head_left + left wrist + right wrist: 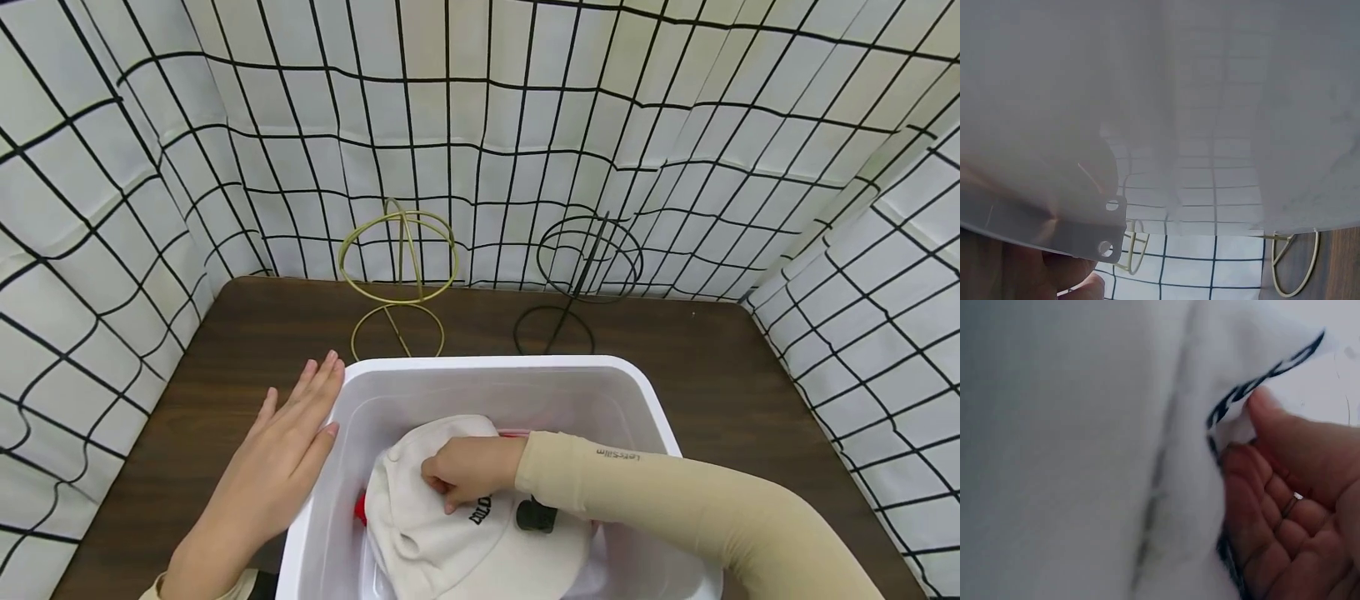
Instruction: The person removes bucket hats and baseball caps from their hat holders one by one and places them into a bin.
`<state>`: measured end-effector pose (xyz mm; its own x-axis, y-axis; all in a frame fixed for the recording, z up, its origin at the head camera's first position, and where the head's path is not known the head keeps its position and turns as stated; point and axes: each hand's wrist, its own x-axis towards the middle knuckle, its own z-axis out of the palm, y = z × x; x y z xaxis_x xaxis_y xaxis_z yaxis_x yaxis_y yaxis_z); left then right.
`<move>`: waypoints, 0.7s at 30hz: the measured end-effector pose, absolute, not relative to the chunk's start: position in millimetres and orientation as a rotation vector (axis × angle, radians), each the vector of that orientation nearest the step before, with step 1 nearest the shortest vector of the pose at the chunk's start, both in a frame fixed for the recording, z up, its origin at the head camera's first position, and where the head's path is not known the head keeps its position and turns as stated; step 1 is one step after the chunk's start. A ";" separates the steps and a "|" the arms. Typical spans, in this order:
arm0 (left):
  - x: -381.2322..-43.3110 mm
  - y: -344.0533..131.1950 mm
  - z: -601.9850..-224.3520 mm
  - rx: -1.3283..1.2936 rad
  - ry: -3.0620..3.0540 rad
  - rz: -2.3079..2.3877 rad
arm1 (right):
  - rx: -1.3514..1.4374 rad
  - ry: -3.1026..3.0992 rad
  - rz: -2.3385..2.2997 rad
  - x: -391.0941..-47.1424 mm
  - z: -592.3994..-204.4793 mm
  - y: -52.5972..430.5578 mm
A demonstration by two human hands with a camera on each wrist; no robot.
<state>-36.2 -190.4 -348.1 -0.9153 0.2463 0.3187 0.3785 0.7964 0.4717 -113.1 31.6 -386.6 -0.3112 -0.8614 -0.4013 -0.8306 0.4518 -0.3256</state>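
A white baseball cap [420, 533] with dark lettering lies in a white plastic bin [487, 364]. My right hand [472, 471] reaches in over the bin's right side and pinches the cap's cloth. In the right wrist view, the thumb and curled fingers [1244, 494] grip a fold of the cap [1172, 425] beside the dark embroidery. My left hand [288, 454] lies along the bin's left rim with its fingers straight. From the left wrist, the bin's outer wall [1147, 125] fills most of the view, with fingertips [1075, 272] below its rim.
Behind the bin stand a gold wire stand [397, 300] and a black wire stand [577, 292] with ring tops. Red bits [361, 507] show beside the cap in the bin. Black wire grid panels [450, 125] over white sheeting surround the brown wooden table [720, 375].
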 end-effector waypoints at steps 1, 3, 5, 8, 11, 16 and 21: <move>-35.9 -191.2 -348.2 -0.481 -2.744 -0.800 | -1.413 2.188 -0.062 -113.1 -386.9 29.9; -34.6 -193.3 -348.7 -0.472 -2.748 -0.806 | -1.419 2.185 -0.052 -113.3 -387.2 26.2; -32.8 -195.7 -349.4 -0.465 -2.754 -0.807 | -1.427 2.168 -0.059 -113.3 -386.8 23.1; -30.4 -197.1 -351.1 -0.461 -2.758 -0.809 | -1.426 2.132 -0.070 -113.5 -383.7 21.0; -30.4 -196.2 -352.5 -0.467 -2.751 -0.806 | -1.436 2.119 -0.047 -114.6 -376.6 21.6; -32.9 -198.7 -348.2 -0.491 -2.813 -0.818 | -1.471 2.134 0.021 -117.9 -355.7 24.8; -44.3 -210.7 -324.2 -0.514 -3.045 -0.886 | -1.476 2.214 -0.133 -129.8 -320.6 33.9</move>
